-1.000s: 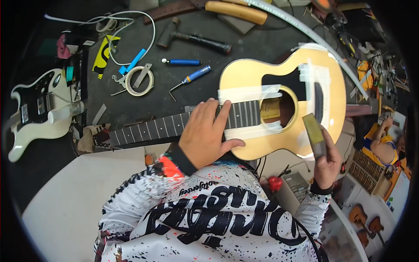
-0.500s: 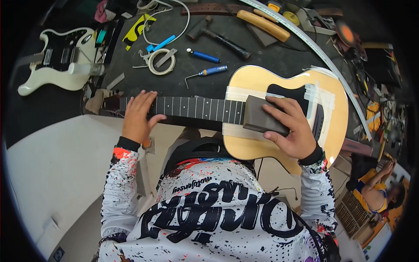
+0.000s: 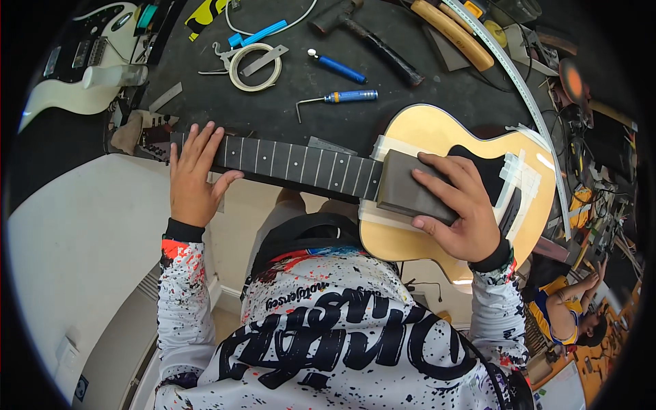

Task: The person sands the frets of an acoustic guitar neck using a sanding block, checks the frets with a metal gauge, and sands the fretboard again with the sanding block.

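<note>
An acoustic guitar with a pale top [image 3: 400, 236] lies across in front of me, its dark fretboard [image 3: 280, 158] pointing left. My left hand [image 3: 195, 178] lies over the fretboard near the headstock, fingers stretched out and thumb spread toward the near edge. A dark grey sanding block [image 3: 415, 188] rests flat over the body end of the fretboard. My right hand [image 3: 461, 208] grips that block from above, thumb at the near side, and hides its right part. Strips of masking tape [image 3: 523, 174] cover part of the guitar top around the black pickguard [image 3: 478, 167].
Beyond the neck lie a hex driver [image 3: 350, 96], a blue-handled tool [image 3: 342, 70], a tape roll [image 3: 254, 66] and a hammer [image 3: 379, 48]. A white electric guitar [image 3: 78, 92] is far left. A curved-looking metal ruler [image 3: 529, 96] runs at right. Another person [image 3: 564, 307] sits lower right.
The view has shifted closer, and the guitar neck slants more. The left hand has moved slightly toward the headstock. The sanding block sits a little further left on the guitar, still under the right hand.
</note>
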`<state>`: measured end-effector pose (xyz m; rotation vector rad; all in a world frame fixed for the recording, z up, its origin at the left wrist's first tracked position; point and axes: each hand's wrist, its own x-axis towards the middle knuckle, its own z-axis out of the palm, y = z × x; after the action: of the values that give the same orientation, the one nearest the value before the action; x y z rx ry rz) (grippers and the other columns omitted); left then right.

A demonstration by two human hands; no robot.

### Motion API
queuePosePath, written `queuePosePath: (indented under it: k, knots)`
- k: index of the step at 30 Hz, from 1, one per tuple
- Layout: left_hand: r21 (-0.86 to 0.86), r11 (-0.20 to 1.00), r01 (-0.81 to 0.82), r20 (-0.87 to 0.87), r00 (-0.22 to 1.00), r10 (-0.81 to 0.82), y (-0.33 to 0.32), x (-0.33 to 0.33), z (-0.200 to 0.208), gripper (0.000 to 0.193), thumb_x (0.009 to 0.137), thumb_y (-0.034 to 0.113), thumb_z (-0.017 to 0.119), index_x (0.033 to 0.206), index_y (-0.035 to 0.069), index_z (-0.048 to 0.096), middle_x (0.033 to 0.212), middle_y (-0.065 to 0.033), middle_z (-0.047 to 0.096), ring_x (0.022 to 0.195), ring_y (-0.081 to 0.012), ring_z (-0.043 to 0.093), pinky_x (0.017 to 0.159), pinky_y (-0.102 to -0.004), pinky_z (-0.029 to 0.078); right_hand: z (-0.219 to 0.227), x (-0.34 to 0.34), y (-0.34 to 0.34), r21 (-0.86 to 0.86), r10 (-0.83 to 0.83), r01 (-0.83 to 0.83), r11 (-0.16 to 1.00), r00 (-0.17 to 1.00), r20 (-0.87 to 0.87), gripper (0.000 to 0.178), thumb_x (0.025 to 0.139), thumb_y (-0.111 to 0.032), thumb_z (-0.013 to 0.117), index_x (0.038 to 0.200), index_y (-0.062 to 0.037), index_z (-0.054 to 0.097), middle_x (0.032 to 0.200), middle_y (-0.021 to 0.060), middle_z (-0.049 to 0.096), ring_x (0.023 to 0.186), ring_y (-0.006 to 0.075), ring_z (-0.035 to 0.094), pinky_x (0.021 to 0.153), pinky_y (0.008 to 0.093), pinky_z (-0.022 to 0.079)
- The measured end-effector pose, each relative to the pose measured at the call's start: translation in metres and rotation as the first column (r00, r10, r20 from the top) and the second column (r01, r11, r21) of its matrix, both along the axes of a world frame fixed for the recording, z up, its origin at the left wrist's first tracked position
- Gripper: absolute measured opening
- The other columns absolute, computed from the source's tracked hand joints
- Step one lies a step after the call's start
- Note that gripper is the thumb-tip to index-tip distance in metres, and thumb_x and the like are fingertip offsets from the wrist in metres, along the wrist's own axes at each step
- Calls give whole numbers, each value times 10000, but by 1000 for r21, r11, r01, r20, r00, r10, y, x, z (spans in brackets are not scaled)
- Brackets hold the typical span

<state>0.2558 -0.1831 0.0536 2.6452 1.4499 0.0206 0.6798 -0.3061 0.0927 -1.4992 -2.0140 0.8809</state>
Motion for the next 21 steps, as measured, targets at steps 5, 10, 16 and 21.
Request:
queuePosePath:
  k: [5,10,16,21]
  knots:
    - [0,1000,-14,-10,1000,14,8,-25,1,826,805,402,819,1523,150,498,1581,-32,485,1507,-308,371,1203,-629,241,0,-21,15,-30,1,-2,1000,999,-35,609,738,-225,855,1294,-43,687,1370,175,613,1161,388,571,1011,458,475]
    - [-18,1000,-10,15,1000,10,23,-51,0,836,803,448,807,1521,148,503,1586,-39,479,1509,-314,368,1209,-629,218,1,-55,32,-38,-5,3,999,999,-51,628,732,-239,867,1299,-41,684,1394,177,607,1159,391,569,1013,464,480]
    - [-72,997,20,46,999,-17,41,-86,0,843,803,414,810,1528,120,494,1603,-59,463,1524,-328,350,1227,-612,183,-3,-114,69,-34,28,-30,999,997,-68,619,751,-258,860,1307,-51,682,1387,170,618,1158,389,572,1014,461,483]
    - [-95,990,104,102,990,-94,55,-105,3,891,776,404,835,1530,86,482,1593,-101,466,1514,-364,356,1223,-607,196,-11,-174,106,22,42,-39,999,988,-147,624,769,-277,853,1328,-65,674,1370,176,625,1159,378,579,1011,447,489]
